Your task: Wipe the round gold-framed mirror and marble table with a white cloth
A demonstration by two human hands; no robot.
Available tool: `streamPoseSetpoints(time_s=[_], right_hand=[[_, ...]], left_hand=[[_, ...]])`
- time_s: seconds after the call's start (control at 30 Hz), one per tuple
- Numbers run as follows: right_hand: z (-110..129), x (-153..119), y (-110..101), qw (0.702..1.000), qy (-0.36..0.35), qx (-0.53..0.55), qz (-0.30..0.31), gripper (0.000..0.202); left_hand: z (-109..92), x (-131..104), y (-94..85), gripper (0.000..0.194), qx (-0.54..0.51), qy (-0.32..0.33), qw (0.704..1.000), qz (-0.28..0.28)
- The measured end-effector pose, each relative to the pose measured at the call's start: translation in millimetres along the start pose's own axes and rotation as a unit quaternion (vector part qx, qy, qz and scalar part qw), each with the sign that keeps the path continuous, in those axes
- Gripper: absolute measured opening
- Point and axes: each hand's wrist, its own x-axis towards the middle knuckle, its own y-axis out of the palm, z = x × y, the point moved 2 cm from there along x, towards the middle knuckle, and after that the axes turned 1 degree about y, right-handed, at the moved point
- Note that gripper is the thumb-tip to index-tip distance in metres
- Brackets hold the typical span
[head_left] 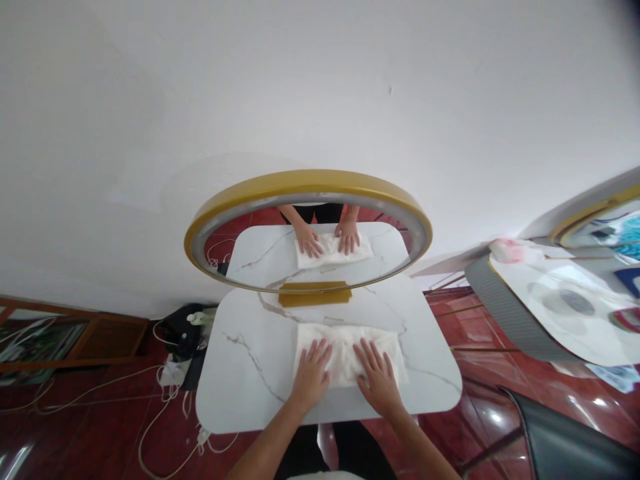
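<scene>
Seems a light, soft folded white cloth (344,353) before the gold-framed mirror (265,253), best taken by short edges, lying under flat, non-grasping left hand (311,379) and right hand (378,380).

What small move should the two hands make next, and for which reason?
Perhaps slide the left hand and right hand gently apart: both lie palm down on the white cloth, which looks slightly wrinkled between them on the table.
</scene>
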Motion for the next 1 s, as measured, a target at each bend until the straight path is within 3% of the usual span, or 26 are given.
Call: streamPoseSetpoints(time_s=[0.2,0.37,0.5,0.67,0.83,1.0], right_hand=[[-19.0,-70.7,10.3,1.0,-0.011,0.016,0.008,0.071],[-38.1,-76.6,10.6,1.0,-0.005,0.015,0.015,0.071],[-57.6,-52.6,3.1,1.0,0.015,0.005,-0.001,0.074],[-91.4,-12.6,-5.4,0.998,0.054,-0.016,-0.032,0.075],[-124.1,34.3,-8.4,0.991,0.116,-0.039,-0.055,0.074],[-147.4,81.1,-10.8,0.984,0.161,-0.05,-0.055,0.072]], left_hand=[[-19.3,-40.5,32.5,0.067,0.008,0.067,0.997,0.036],[-30.0,-35.5,44.8,0.068,0.004,0.076,0.996,0.044],[-41.5,-4.6,42.6,0.068,-0.002,0.072,0.997,0.035],[-68.1,50.7,34.5,0.069,-0.015,0.06,0.998,0.024],[-97.1,109.4,17.9,0.073,-0.02,0.049,0.998,0.015],[-112.7,160.7,0.9,0.074,-0.048,0.048,0.997,0.027]])
